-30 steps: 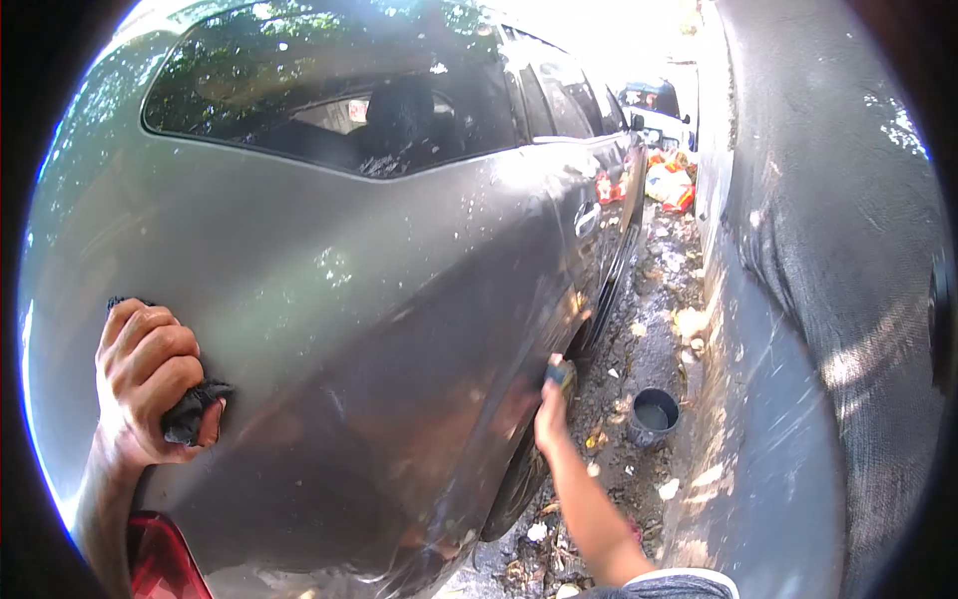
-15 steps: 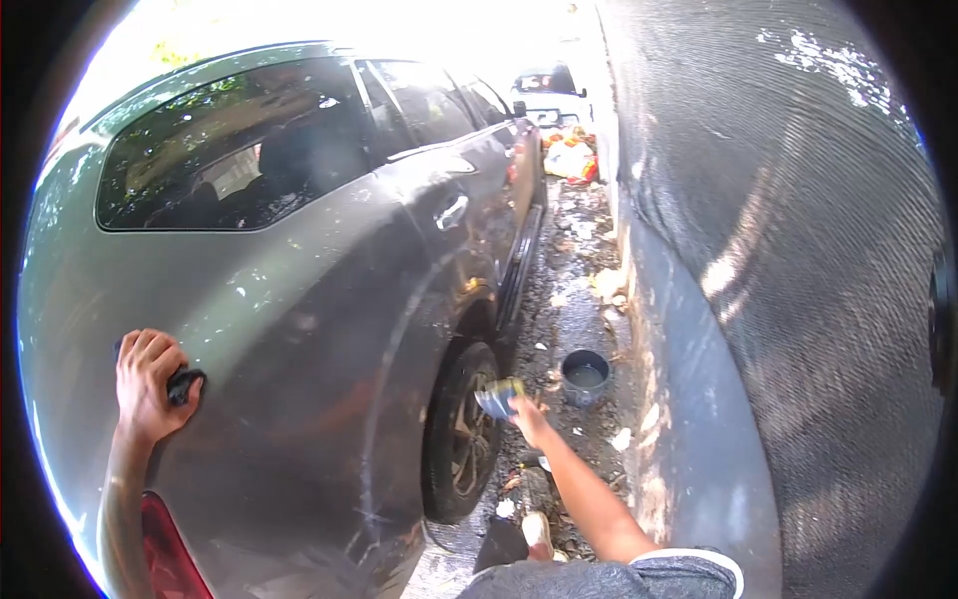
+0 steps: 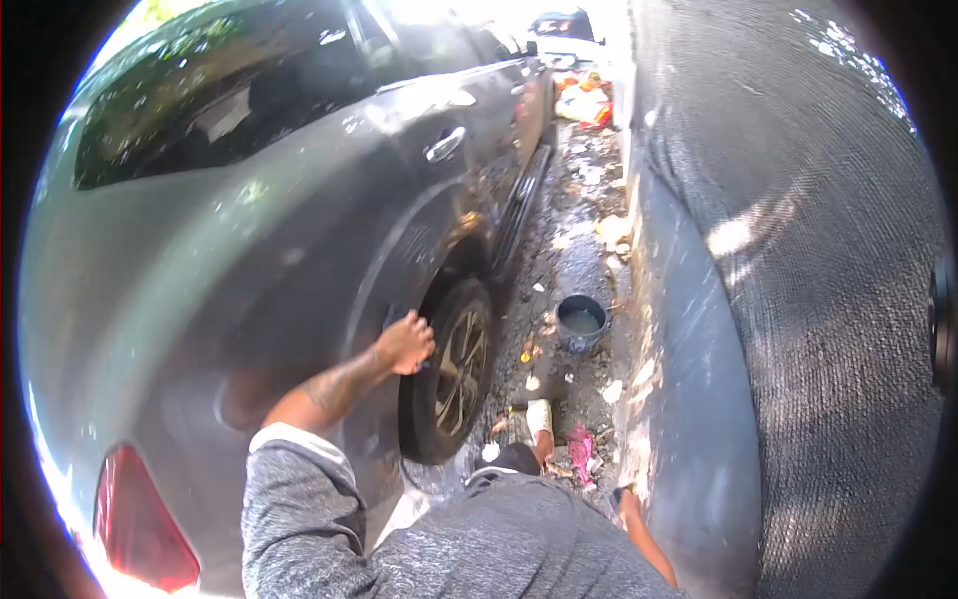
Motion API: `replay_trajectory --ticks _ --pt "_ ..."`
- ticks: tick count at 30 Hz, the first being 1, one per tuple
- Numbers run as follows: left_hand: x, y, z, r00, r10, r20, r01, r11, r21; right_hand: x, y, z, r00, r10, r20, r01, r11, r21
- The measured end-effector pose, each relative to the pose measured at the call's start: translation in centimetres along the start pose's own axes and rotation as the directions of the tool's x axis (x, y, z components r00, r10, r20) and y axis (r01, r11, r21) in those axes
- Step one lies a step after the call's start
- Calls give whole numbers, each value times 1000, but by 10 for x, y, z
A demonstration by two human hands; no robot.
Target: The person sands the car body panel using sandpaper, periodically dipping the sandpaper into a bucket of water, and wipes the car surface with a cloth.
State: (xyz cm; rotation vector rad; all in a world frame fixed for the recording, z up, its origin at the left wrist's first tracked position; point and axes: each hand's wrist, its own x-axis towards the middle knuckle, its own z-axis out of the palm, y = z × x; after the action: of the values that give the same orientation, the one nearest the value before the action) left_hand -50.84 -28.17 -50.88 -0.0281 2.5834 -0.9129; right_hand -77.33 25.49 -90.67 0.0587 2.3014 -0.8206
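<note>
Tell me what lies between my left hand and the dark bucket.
In the head view, the car's rear wheel comes first, right beside your left hand; then a strip of wet, littered ground reaches the dark bucket.

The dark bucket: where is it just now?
In the head view, the dark bucket stands on the littered ground right of centre, to the right of the car's wheel and beyond the pale shoe.

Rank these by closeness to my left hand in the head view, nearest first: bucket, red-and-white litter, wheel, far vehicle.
1. Wheel, just right of the left hand
2. Bucket, on the ground farther right
3. Red-and-white litter, up the passage
4. Far vehicle, beyond the litter
</note>
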Motion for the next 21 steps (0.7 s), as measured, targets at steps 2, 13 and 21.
replay_trajectory --ticks 2,13,21 --pt "33 -9 23 998 -35 -56 30 996 -85 16 26 8 998 60 -25 -55 983 173" --pt "251 -151 69 746 -599 -291 344 721 -602 73 -176 -2 993 25 117 -18 998 -61" --pt "435 -71 163 873 -488 19 -58 -142 -988 200 -398 18 809 -543 223 393 783 482"
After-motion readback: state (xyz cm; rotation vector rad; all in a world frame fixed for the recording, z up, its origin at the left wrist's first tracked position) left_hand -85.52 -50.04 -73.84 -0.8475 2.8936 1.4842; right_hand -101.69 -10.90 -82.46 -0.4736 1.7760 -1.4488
